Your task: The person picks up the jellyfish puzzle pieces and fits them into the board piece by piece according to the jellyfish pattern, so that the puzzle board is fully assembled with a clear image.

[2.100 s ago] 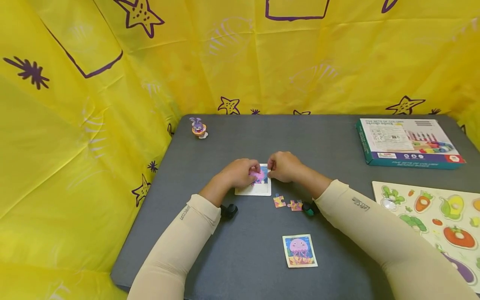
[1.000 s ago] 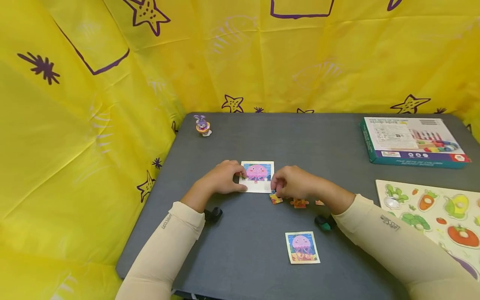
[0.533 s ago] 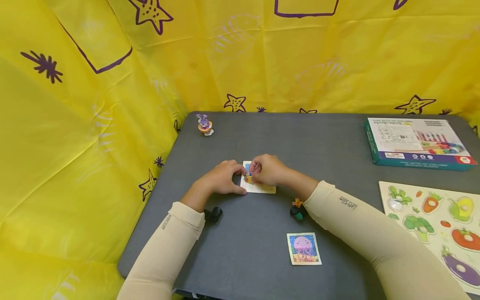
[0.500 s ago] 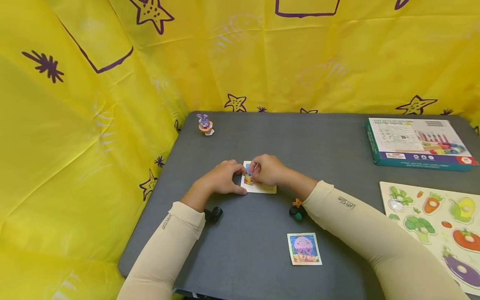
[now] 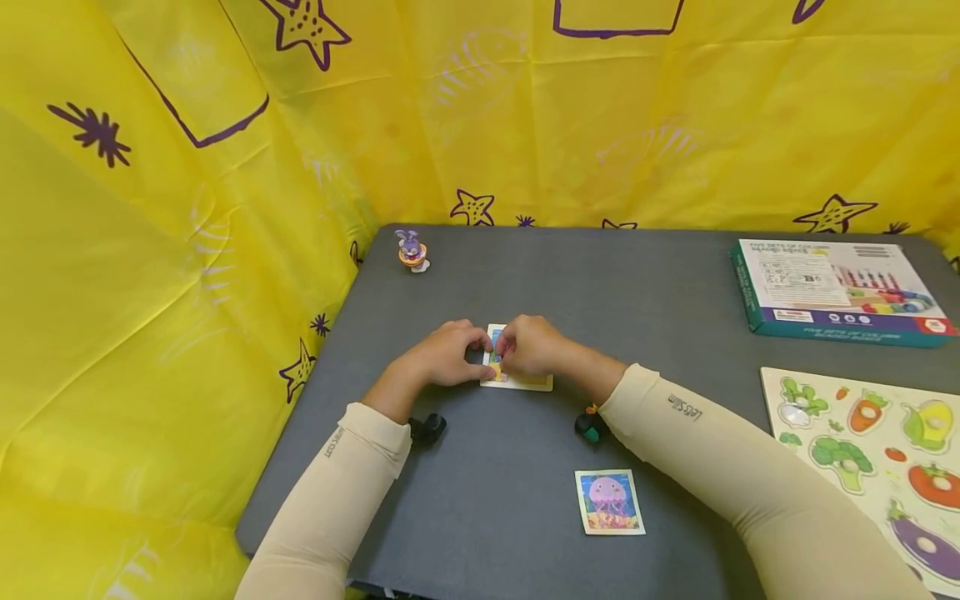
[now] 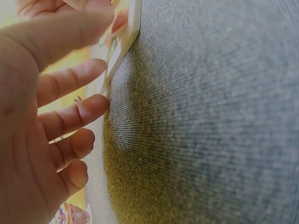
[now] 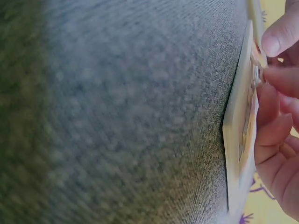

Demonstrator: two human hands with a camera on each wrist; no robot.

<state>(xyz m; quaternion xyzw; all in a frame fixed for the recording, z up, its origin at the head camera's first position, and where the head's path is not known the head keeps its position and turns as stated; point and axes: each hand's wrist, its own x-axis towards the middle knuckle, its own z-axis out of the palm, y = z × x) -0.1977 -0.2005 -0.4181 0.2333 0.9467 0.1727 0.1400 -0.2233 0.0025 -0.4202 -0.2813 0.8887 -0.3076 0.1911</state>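
A small white-framed puzzle tray (image 5: 531, 386) with a blue sea picture lies mid-table, partly covered by both hands. My left hand (image 5: 447, 356) is at its left side, fingertips and thumb touching the frame; in the left wrist view its fingers extend loosely to the tray's edge (image 6: 134, 21). My right hand (image 5: 535, 346) reaches over the tray, curled fingertips pinching a yellow jigsaw piece (image 5: 497, 372) at the lower left of the picture. The right wrist view shows these fingers (image 7: 275, 119) low on the tray's face. Much of the jellyfish picture is hidden beneath the right hand.
An orange jigsaw piece (image 5: 592, 409) peeks out by the right wrist camera (image 5: 588, 427). A jellyfish card (image 5: 609, 502) lies nearer the front. A vegetable board (image 5: 870, 467) and a boxed toy set (image 5: 840, 292) are on the right; a purple rabbit figure (image 5: 411, 252) stands back left.
My right hand picked up the yellow piece beside the tray and carried it left onto the tray's lower left. Since then, the piece has shifted slightly toward the front. My left hand moved to the tray's left edge.
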